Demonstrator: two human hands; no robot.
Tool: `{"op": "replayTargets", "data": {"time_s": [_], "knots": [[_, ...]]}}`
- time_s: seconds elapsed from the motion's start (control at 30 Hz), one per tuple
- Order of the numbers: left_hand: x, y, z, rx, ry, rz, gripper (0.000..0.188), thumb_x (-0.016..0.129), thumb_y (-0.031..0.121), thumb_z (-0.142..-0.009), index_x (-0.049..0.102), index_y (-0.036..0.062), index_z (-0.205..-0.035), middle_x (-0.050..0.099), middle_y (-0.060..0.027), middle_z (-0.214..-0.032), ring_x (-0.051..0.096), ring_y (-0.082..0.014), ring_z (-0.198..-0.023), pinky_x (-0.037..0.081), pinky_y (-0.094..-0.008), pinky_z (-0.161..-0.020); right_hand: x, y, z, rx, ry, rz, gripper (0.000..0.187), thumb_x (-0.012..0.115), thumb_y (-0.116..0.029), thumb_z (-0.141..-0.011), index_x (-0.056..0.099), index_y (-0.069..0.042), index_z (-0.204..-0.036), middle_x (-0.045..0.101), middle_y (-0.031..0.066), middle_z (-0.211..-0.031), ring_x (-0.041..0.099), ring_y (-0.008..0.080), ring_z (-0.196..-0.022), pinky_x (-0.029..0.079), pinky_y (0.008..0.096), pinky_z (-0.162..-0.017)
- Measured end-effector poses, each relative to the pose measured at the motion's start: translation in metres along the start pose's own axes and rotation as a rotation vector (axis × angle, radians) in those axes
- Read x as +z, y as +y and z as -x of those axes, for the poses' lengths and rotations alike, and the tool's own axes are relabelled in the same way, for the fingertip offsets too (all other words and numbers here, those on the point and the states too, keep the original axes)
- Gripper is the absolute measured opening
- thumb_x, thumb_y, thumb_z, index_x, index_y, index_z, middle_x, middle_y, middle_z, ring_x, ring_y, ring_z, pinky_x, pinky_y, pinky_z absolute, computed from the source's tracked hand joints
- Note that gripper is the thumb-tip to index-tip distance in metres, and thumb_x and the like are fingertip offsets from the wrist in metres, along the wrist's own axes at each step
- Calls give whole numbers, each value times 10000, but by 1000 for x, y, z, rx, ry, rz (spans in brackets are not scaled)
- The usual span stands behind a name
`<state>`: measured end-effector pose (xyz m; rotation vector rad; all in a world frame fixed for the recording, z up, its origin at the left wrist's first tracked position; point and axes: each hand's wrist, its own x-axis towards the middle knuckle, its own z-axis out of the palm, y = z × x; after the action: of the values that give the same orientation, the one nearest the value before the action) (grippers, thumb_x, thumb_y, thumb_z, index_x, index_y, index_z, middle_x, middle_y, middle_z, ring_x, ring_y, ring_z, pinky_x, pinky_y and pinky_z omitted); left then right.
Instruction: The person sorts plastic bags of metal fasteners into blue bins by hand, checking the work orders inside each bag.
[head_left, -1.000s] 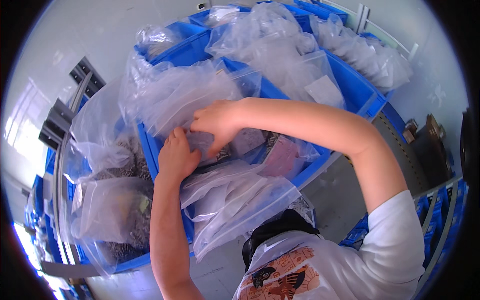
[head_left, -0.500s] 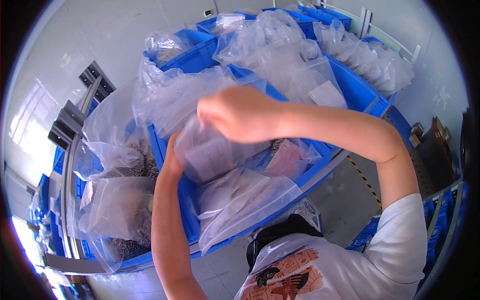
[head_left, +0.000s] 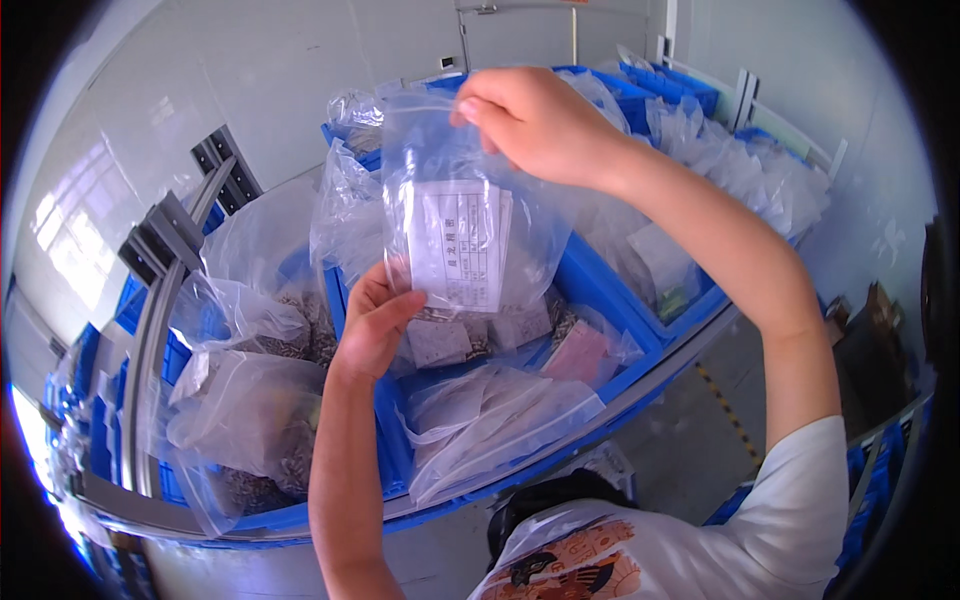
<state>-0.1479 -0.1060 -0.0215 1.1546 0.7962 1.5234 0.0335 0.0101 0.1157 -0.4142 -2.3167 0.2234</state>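
Note:
A clear plastic bag (head_left: 425, 145) hangs upright in front of me, with white printed paper slips (head_left: 458, 245) inside it. My right hand (head_left: 535, 122) is closed in a pinch on its top edge. Lower down, my left hand (head_left: 375, 325) grips the bag's left side, thumb in front and fingers partly hidden behind it. Below lies a blue bin (head_left: 605, 285) holding more bags, among them a flat bag of papers (head_left: 500, 425) at the front and one with a pink slip (head_left: 577, 352). Small dark metallic-looking parts show between them.
To the left, bags of small grey parts (head_left: 250, 420) fill another section beside a metal rail (head_left: 160, 330). Further blue bins with bags (head_left: 725, 150) stand at the back and right. A rack edge (head_left: 690, 355) runs along the near side, and a black-and-yellow floor stripe (head_left: 728, 412) lies beyond it.
My right hand has risen, lifting the bag up and upright out of the bin. The paper slips now face me. My left hand has shifted slightly right.

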Motion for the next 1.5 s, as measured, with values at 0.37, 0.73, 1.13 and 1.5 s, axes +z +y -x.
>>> {"op": "replayTargets", "data": {"time_s": [0.37, 0.73, 1.13, 1.5], "knots": [[3, 16, 6, 308, 169, 95, 165, 568, 70, -780, 542, 16, -934, 594, -46, -862, 549, -99, -785, 408, -218, -723, 10, 10, 56, 274, 139, -543, 220, 368, -178, -890, 526, -25, -874, 527, 22, -640, 512, 76, -500, 397, 191, -420], [4, 16, 5, 301, 194, 54, 155, 575, 90, -787, 551, 22, -925, 596, -32, -838, 548, -88, -771, 408, -219, -716, 9, 13, 56, 297, 125, -580, 225, 374, -179, -889, 532, -18, -894, 535, 32, -649, 515, 80, -500, 396, 192, -420], [2, 25, 10, 249, 234, 67, 141, 551, 116, -793, 566, 38, -909, 591, -9, -813, 528, -84, -715, 398, -217, -667, 13, 7, 35, 208, 184, -453, 224, 396, -181, -876, 559, -27, -875, 518, 5, -616, 475, 50, -472, 361, 174, -408], [-11, 11, 28, 109, 411, -1789, 211, 585, 185, -598, 589, -7, -688, 569, -149, -871, 528, -314, -860, 426, -365, -719, 136, 13, 16, -234, -359, 89, 78, 512, -120, -765, 545, -56, -793, 583, 115, -712, 569, 291, -634, 440, 384, -573]]}}
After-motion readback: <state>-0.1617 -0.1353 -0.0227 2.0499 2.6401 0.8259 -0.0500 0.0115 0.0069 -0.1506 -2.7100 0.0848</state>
